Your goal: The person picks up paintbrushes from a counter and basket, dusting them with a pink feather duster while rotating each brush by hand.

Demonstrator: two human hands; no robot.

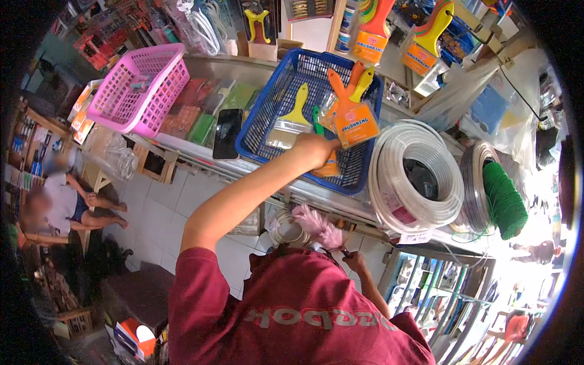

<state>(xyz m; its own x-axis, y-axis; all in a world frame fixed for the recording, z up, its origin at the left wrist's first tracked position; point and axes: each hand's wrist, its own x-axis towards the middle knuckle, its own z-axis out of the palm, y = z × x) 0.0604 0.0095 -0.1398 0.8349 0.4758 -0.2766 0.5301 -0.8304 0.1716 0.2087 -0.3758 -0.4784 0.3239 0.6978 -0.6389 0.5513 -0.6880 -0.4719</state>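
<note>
Sitting at the far left of my feed is a person [59, 204] in a pale top and dark blue shorts, well apart from the work. Next I see a pink basket [164, 91] tilted in the view at the counter [234, 68], with a clear plastic bag [109, 152] just beside its lower edge. A black phone [227, 134] lies on the counter's near side, between that basket and a blue basket [264, 97]. Inside the blue one I make out a brush with a yellow handle [297, 112] and pale bristles.

The wearer's left hand [313, 151] is over the near part of the blue basket, its fingers bent at the lower left corner of an orange-labelled brush [357, 125]; I cannot tell whether they pinch it or only touch it. Behind that label, orange and yellow handles stick up toward the basket's far right corner.

Lower down, beneath the counter edge in my view, I have a pink feather duster [319, 228]. The right hand [356, 263] has its fingers wrapped around the dark handle, and the plumes point left.

Above, 2 large hanging brushes [423, 55] show orange labels. Farther right, I see a white coil [389, 176] just beside the blue basket, then a spool of green twine [505, 201].
</note>
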